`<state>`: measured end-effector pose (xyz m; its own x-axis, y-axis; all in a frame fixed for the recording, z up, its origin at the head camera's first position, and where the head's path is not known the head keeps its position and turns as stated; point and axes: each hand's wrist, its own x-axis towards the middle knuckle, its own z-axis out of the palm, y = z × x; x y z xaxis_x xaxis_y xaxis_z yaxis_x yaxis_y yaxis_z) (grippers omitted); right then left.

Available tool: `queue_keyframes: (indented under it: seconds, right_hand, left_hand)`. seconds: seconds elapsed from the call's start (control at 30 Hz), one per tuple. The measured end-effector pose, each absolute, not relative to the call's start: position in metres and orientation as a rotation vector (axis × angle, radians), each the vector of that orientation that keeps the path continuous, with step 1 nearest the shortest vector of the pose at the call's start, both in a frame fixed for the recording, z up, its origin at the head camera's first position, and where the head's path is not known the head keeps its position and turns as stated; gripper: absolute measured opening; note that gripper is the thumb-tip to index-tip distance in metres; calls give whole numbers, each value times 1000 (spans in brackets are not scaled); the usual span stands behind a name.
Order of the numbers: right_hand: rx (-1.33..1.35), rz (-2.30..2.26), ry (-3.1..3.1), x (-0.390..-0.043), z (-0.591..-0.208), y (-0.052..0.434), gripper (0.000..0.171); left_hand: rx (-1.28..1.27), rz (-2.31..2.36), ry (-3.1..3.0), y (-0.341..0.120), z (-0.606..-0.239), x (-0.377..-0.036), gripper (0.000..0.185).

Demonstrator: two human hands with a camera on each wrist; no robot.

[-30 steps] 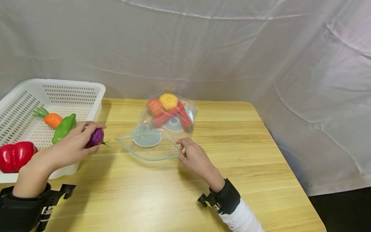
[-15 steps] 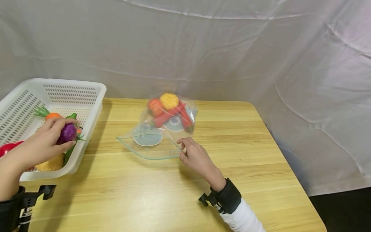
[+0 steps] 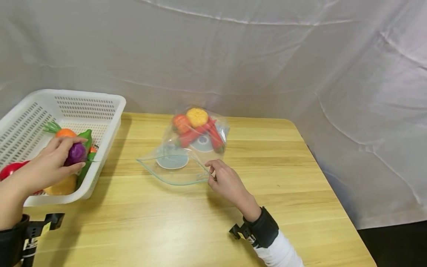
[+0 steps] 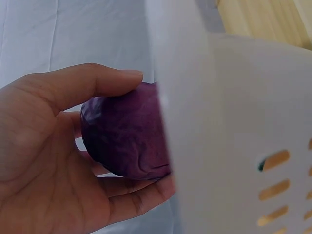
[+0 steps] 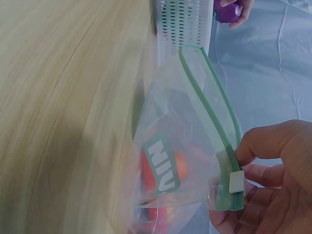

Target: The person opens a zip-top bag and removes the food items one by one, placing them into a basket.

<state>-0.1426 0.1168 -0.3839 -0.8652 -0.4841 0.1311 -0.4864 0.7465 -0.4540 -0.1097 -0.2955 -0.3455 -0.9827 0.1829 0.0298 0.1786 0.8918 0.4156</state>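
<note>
My left hand [image 3: 50, 159] grips a round purple vegetable [image 3: 76, 152] with a green stem, over the white basket. In the left wrist view the thumb lies on one side of the purple vegetable [image 4: 127, 131] and fingers on the other; the basket's rim hides part of it. My right hand [image 3: 228, 181] pinches the corner of a clear zip bag [image 3: 171, 176] beside its white slider [image 5: 237, 182]. The bag's mouth gapes toward me. Inside it lie red chili peppers [image 3: 216, 137], a yellow pumpkin-shaped vegetable [image 3: 197, 117] and an orange-red vegetable [image 3: 181, 123].
The white basket [image 3: 121, 111] stands at the table's left. It holds a carrot [image 3: 66, 132], green pepper [image 3: 87, 136], red pepper [image 3: 11, 170] and yellow vegetable [image 3: 62, 185], among others. Grey cloth [image 3: 213, 55] hangs behind the wooden table [image 3: 267, 167].
My left hand has moved left with the purple vegetable, from the basket's right rim to over its inside, then nearly stopped. The right hand still holds the bag's corner.
</note>
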Motion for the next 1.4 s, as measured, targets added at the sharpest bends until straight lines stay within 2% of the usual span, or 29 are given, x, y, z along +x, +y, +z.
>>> queue_keyframes:
  seconds: [1.4]
  right_hand:
    - [812,779,-2925,-143,-384,116,32]
  left_hand:
    - [89,681,2927,-305,-344,-103,62]
